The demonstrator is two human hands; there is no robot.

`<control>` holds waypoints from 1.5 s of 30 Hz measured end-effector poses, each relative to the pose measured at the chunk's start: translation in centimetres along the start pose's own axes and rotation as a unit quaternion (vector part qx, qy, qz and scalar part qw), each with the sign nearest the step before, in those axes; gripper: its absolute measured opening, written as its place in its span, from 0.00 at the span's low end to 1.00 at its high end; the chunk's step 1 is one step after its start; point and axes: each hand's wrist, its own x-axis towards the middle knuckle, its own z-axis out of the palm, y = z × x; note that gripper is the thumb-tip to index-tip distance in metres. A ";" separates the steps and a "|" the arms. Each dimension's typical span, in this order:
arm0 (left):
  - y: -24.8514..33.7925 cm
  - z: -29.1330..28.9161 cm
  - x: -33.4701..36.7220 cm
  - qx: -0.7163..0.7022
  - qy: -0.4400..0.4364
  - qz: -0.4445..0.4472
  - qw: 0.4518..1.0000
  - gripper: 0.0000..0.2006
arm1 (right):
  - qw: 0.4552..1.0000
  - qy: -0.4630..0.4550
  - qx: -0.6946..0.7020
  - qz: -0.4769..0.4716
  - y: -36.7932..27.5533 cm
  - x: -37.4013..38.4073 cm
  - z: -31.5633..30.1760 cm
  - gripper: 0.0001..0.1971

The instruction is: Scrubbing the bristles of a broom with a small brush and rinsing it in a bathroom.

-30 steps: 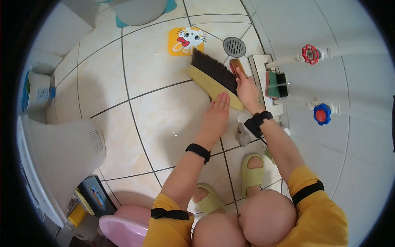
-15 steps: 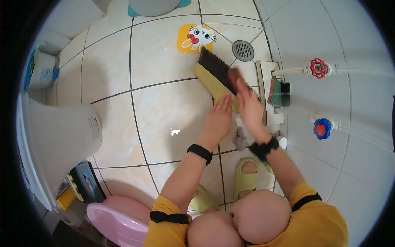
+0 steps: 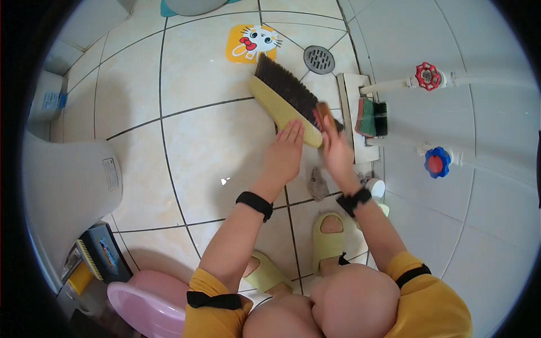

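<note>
A broom head [image 3: 282,110] with a pale yellow body and dark bristles lies slanted on the tiled floor, its bristles facing the far right. My left hand [image 3: 283,155] rests on its yellow body, fingers stretched flat and side by side. In my right hand [image 3: 340,155] is a small brown comb-like tool [image 3: 324,114], held against the bristles near the broom head's near right end. The tool's exact kind is unclear because the fingers partly cover it. A crumpled grey clump [image 3: 318,184] lies on the floor between my wrists.
Beyond the broom head are an orange cat-shaped mat [image 3: 253,43] and a floor drain [image 3: 319,59]. Pipes with a red valve [image 3: 428,76] and a blue valve [image 3: 437,163] line the right wall, near a green scrubbing brush [image 3: 372,117]. A pink basin [image 3: 152,298] and dustpan [image 3: 107,253] stand lower left.
The brown tool and my right hand have moved along the bristles toward the near right end. My left hand stays on the broom head. The whole view has shifted slightly.
</note>
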 end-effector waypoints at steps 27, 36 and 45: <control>-0.9 0.6 0.3 -0.095 0.056 -0.027 0.994 0.32 | 0.991 -0.022 0.087 0.097 3.6 -1.7 -0.1 0.25; -0.2 0.6 -2.8 -0.170 0.075 -0.278 0.942 0.13 | 0.909 -0.027 0.386 0.154 0.5 -6.9 -5.2 0.27; 4.7 -1.8 -6.6 -0.301 0.188 -0.211 0.911 0.15 | 0.943 0.102 0.315 0.041 2.3 -11.0 -6.3 0.27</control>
